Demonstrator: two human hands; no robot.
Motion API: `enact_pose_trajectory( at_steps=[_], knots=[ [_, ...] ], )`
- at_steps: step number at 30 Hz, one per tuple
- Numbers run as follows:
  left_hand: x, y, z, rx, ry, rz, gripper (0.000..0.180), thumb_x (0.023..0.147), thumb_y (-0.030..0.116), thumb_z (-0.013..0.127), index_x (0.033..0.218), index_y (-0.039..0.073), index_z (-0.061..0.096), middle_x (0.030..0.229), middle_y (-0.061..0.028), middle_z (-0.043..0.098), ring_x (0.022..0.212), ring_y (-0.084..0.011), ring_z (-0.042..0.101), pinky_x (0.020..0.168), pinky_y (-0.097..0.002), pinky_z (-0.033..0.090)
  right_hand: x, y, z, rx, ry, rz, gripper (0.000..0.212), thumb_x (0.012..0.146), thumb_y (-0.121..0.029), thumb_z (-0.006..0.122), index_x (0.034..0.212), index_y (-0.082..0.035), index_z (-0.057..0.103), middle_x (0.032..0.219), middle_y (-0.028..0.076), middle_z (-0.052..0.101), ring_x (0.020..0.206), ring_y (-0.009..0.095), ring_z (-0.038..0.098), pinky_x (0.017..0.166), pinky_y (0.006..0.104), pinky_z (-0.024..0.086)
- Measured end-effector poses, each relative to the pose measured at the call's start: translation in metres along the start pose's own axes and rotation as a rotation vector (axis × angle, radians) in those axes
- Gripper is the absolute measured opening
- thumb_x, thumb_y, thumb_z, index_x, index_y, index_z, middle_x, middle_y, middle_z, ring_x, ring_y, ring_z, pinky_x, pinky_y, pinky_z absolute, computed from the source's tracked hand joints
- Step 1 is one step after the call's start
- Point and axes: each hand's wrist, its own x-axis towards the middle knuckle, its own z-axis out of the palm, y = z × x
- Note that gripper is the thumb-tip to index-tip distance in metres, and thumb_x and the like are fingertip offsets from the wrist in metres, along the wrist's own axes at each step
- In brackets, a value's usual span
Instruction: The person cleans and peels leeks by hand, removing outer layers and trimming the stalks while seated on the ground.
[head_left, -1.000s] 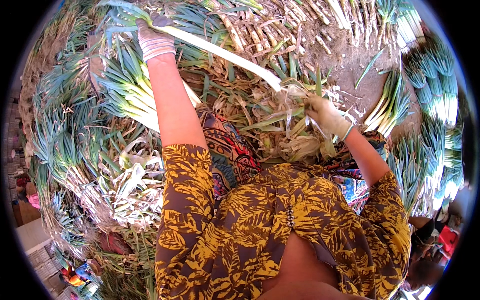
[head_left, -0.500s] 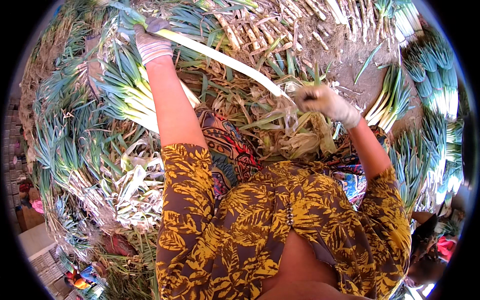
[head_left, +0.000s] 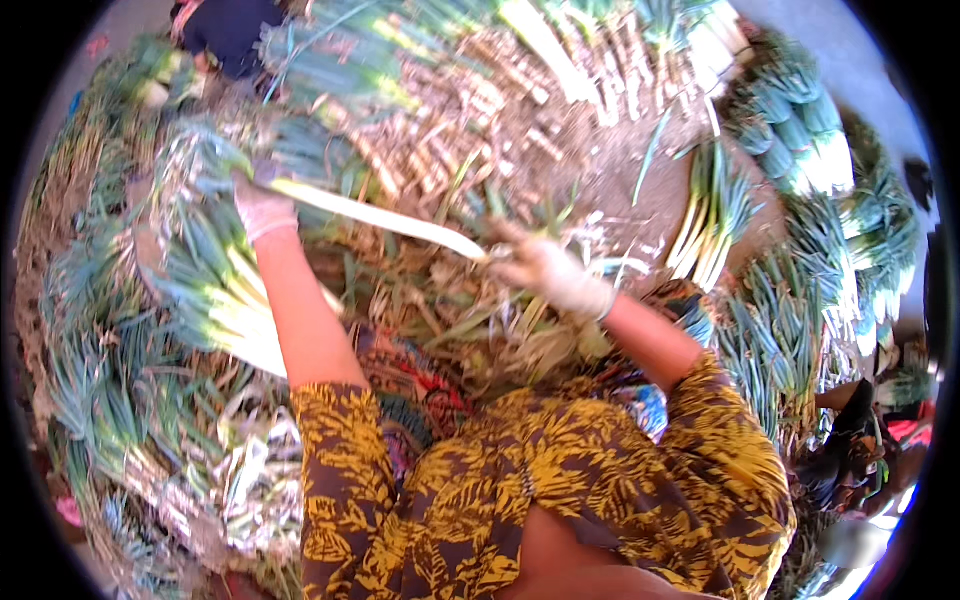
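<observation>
My left hand (head_left: pixel 264 207), in a pale glove with dark fingers, is closed round a long leek (head_left: pixel 385 221) near where its white stalk meets the green leaves. The stalk slants down to the right, toward my right hand (head_left: pixel 560 275). That hand wears a pale glove too and is at the stalk's lower end; motion smears its fingers, so I cannot tell whether they grip or only touch it. Beside my left forearm lies a loose bunch of leeks (head_left: pixel 235 310), white ends toward me. Stripped husks (head_left: pixel 520 340) lie beneath the stalk, in front of my lap.
Untrimmed leeks with brown, dirty stalks (head_left: pixel 430 140) are heaped at the far side. To the right a small bunch of leeks (head_left: pixel 705 215) lies on bare ground, beyond it stacked clean bundles (head_left: pixel 810 140). Pale peelings (head_left: pixel 250 460) pile up at the left. A person in dark clothes (head_left: pixel 232 35) is at the far left.
The view has shifted, showing more of the far side. My right hand has turned and its fingers now point up and left at the stalk's end; my left hand keeps its hold on the leek.
</observation>
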Motion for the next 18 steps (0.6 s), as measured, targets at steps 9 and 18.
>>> enact_pose_trajectory(
  at_steps=[9, 18],
  knots=[
    [0.022, -0.005, -0.023, -0.255, 0.022, -0.124, 0.048, 0.098, 0.055, 0.043, 0.088, 0.008, 0.051, 0.068, -0.0004, 0.045, 0.053, -0.0133, 0.042, 0.048, -0.0266, 0.043, -0.046, 0.073, 0.005, -0.607, -0.028, -0.011, 0.049, 0.094, -0.035, 0.058, 0.134, -0.009, 0.050, 0.096, 0.019, 0.067, 0.076, 0.028, 0.068, 0.069, 0.0394, 0.057],
    [-0.051, -0.091, 0.149, 0.417, -0.340, 0.032, 0.062, 0.075, 0.038, 0.081, 0.119, 0.005, 0.053, 0.098, -0.0091, 0.059, 0.078, -0.0176, 0.056, 0.073, -0.0309, 0.054, 0.068, 0.031, -0.001, -0.063, 0.580, -0.147, 0.036, 0.097, -0.011, 0.054, 0.133, -0.008, 0.054, 0.084, 0.009, 0.067, 0.060, 0.011, 0.057, 0.047, 0.0201, 0.053]
  ],
)
